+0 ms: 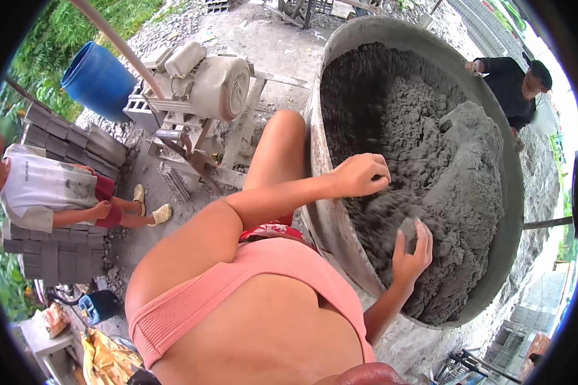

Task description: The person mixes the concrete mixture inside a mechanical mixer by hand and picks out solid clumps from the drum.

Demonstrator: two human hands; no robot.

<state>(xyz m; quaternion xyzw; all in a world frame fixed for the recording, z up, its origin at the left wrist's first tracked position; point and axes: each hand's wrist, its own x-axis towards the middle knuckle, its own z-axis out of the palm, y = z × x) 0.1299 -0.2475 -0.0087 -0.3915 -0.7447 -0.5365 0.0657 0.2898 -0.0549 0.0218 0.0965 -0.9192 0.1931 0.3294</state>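
Note:
A big round metal mixer drum (316,125) stands tilted in front of me, holding damp grey cement mix (469,160), heaped to the right and blurred on the left. Over its near rim reaches my left hand (365,174), fingers curled into a loose fist above the mix; whatever is inside them is hidden. Lower down, my right hand (412,253) is raised over the mix, its thumb and fingers closed around a grey lump (408,228). Both forearms cross the rim.
A dusty motor (219,86) on a frame adjoins the drum's left. Beyond are a blue barrel (99,80) and stacked grey blocks (64,253). One person (51,186) stands left; another (510,86) has a hand on the drum's far rim. A pole (119,48) slants overhead.

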